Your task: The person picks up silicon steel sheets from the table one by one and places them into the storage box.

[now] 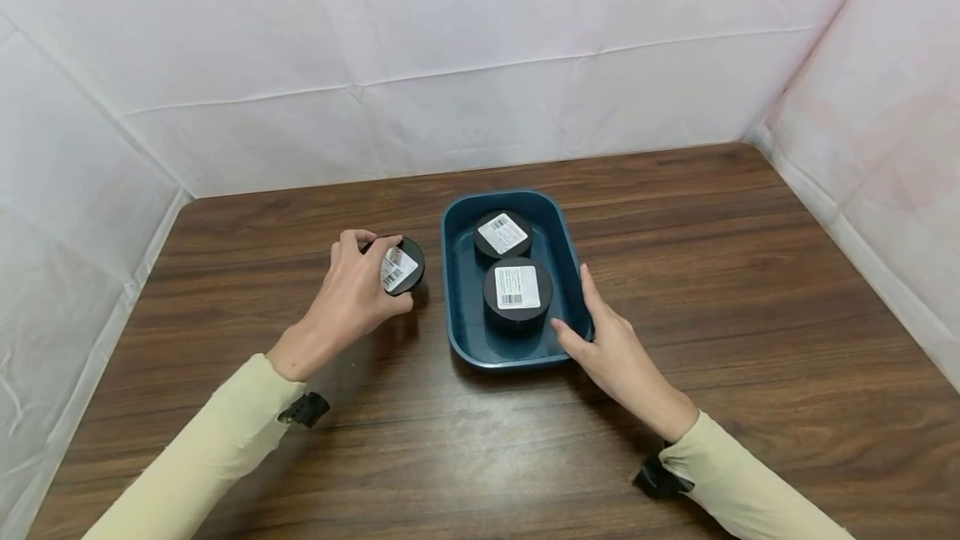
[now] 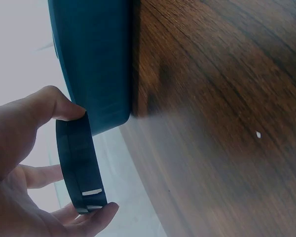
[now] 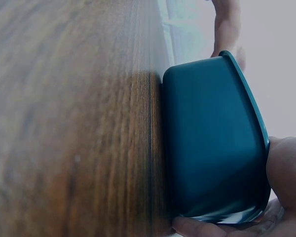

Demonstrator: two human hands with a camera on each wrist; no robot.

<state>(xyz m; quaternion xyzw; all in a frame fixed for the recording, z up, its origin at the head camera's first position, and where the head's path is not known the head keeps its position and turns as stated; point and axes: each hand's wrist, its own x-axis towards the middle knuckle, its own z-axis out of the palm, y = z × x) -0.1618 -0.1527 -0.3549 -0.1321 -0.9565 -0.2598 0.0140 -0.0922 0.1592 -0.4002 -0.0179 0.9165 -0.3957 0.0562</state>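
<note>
My left hand [image 1: 350, 283] holds a flat, round black container [image 1: 406, 263] by its side, just left of the blue tray [image 1: 454, 332]. A white barcode label on its top is partly covered by the fingers. In the left wrist view, thumb and fingertips pinch the container's edge [image 2: 79, 158], and it hangs above the tabletop. My right hand [image 1: 611, 348] grips the tray's near right corner, thumb over the rim and fingers along the outer wall. Two similar black containers stand inside the tray, a farther one [image 1: 502, 250] and a nearer one [image 1: 516, 315], labels facing up.
Tray and hands are over a brown wood-grain table [image 1: 750, 307]. White sheeting [image 1: 480, 48] rises behind the table and along both sides. A dark strap device [image 1: 303, 409] sits at the left wrist, and another [image 1: 662, 479] at the right.
</note>
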